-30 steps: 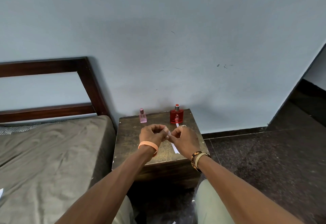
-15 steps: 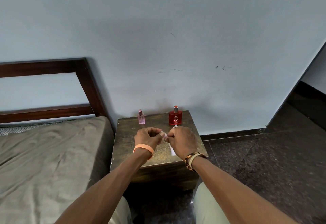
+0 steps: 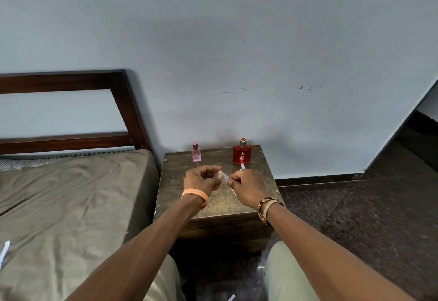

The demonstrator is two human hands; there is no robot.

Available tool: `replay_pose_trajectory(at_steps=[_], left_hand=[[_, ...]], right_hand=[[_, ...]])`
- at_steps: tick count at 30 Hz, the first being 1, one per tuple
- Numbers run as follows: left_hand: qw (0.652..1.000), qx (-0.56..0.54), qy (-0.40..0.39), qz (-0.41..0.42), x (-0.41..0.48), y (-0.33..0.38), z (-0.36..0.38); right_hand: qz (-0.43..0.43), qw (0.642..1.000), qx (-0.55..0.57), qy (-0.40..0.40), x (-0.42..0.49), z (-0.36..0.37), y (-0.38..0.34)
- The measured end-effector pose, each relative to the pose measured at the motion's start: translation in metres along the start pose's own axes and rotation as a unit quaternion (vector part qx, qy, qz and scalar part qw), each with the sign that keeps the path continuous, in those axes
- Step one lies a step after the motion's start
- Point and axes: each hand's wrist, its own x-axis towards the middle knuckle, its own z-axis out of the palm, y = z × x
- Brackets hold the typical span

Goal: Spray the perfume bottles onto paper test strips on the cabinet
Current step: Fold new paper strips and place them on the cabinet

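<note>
Above the middle of the cabinet (image 3: 220,206), both hands meet over the top surface. The left hand (image 3: 201,180) is curled, its thumb and fingertips pinched on the left end of a small pale paper strip (image 3: 224,178). The right hand (image 3: 247,185) is likewise curled, thumb and forefinger pinched on the right part of the same strip. The strip spans the short gap between the two hands; whether it is one piece or several cannot be told. A white strip end (image 3: 233,191) shows below the right hand, and another short white end (image 3: 242,166) shows above it, just in front of the red bottle.

Two perfume bottles stand upright at the rear edge of the cabinet, near the wall (image 3: 237,52):
- The pink bottle (image 3: 196,152) stands rear left, with a pink cap.
- The red bottle (image 3: 242,152) stands rear right, with a silver collar and a red cap.

The bottles are well apart from each other, and neither hand touches them.

The left wrist carries an orange band (image 3: 195,194). The right wrist carries a patterned bracelet (image 3: 267,208).

The bed (image 3: 71,206) lies to the left of the cabinet, with a dark wooden headboard (image 3: 123,101) against the wall. One white strip (image 3: 4,251) lies on the bed cover at the left edge of the view. Another white scrap (image 3: 231,298) lies on the dark floor between the knees.
</note>
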Motion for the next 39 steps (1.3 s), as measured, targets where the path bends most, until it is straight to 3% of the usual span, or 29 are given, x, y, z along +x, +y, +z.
replay_pose_trajectory(at_steps=[4,13,24,29,39], left_hand=[[1.000,-0.021,-0.007,-0.007,0.000,-0.002,-0.002],[0.999,-0.005,-0.036,-0.008,0.005,-0.004,-0.007],[0.995,0.050,-0.081,-0.038,0.009,-0.004,-0.015],[0.992,-0.007,-0.107,-0.067,0.007,-0.007,-0.020],[0.992,0.105,-0.065,0.005,0.011,-0.017,-0.016]], right_hand=[[-0.002,0.997,0.079,-0.007,-0.003,0.000,-0.004],[-0.006,0.996,0.087,-0.018,0.000,0.003,-0.006],[-0.006,0.999,0.040,-0.005,0.005,0.005,-0.009],[-0.015,1.000,0.016,-0.012,0.005,0.009,-0.008],[-0.042,0.998,-0.048,-0.002,0.005,0.012,-0.015]])
